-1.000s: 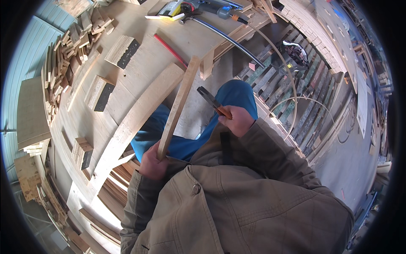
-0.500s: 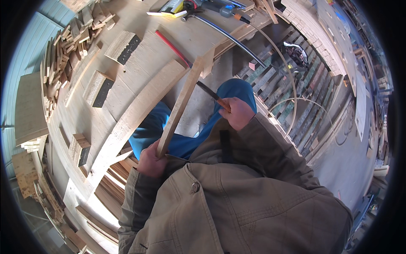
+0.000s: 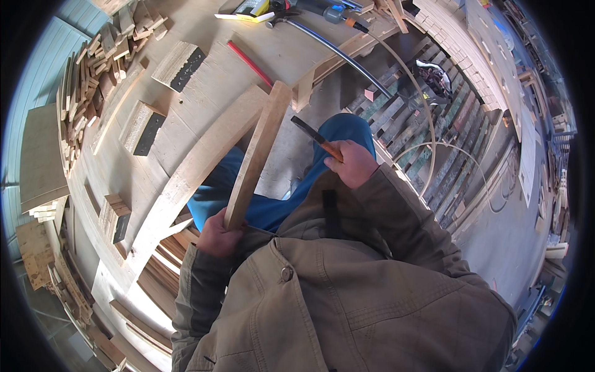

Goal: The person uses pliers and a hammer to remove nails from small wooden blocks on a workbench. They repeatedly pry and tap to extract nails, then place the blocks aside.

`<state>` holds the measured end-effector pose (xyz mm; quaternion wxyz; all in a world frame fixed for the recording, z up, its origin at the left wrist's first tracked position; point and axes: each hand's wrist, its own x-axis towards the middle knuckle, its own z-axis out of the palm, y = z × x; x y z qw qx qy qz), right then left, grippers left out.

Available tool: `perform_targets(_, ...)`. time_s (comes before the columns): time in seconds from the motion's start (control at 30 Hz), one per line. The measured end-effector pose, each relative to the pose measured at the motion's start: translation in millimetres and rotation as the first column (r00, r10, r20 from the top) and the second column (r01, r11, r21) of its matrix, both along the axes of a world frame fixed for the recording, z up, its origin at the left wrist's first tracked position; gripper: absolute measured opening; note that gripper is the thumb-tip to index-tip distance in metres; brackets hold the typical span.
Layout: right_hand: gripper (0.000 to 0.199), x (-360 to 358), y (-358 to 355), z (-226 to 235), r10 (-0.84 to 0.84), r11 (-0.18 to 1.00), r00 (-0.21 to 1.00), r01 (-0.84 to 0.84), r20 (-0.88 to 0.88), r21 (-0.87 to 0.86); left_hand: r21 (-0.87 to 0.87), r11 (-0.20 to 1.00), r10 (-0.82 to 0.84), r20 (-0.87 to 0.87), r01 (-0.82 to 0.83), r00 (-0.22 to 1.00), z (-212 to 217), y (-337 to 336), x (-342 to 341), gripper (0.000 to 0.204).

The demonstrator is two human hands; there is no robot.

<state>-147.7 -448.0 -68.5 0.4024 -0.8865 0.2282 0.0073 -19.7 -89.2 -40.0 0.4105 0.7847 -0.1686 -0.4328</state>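
Note:
My left hand (image 3: 218, 235) is closed around the lower end of a wooden strip (image 3: 256, 158), which slants up and away from me. The strip's far end lies in front of the edge of the pale wooden workbench (image 3: 211, 133). In my right hand (image 3: 354, 165) is a chisel (image 3: 313, 134), gripped by its brown wooden handle. Its dark flat blade points up and left toward the strip, with a gap between them. Both hands are above my blue trousers (image 3: 338, 131).
Three blocks with dark faces, one a wooden block (image 3: 178, 66), stand on the bench. Beyond them are a heap of wood offcuts (image 3: 93, 80), a red pencil-like stick (image 3: 249, 63) and a hammer (image 3: 282, 18). A hose (image 3: 429, 127) loops over a slatted pallet (image 3: 455, 133) at right.
The chisel has drawn back from the strip, its blade now apart from it in view. The strip has turned slightly, showing more of its broad face, and the left hand has shifted slightly left.

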Motion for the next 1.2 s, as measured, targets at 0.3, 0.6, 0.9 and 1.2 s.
perform_targets(0.3, 0.038, 1, 10, -1, 0.017, 0.998, 1.000, -0.016, -0.023, 0.053, -0.185, 0.948, 0.173, -0.388, -0.260, 0.905, -7, 6, 12, 0.042)
perform_targets(0.6, 0.043, 6, 10, -4, 0.068, 0.997, 0.996, -0.066, -0.058, 0.038, -0.053, 0.962, 0.268, 0.011, -0.267, 0.963, -25, 27, 19, 0.033)
perform_targets(0.9, 0.039, 10, 14, 0, 0.080, 0.996, 0.992, -0.076, -0.103, 0.042, 0.172, 0.950, 0.184, 0.371, -0.262, 0.910, -22, 25, 6, 0.058)
perform_targets(1.2, 0.040, 8, 14, -1, 0.091, 0.991, 0.990, -0.079, -0.109, 0.109, 0.248, 0.945, 0.057, 0.519, -0.213, 0.853, -20, 20, 3, 0.079)
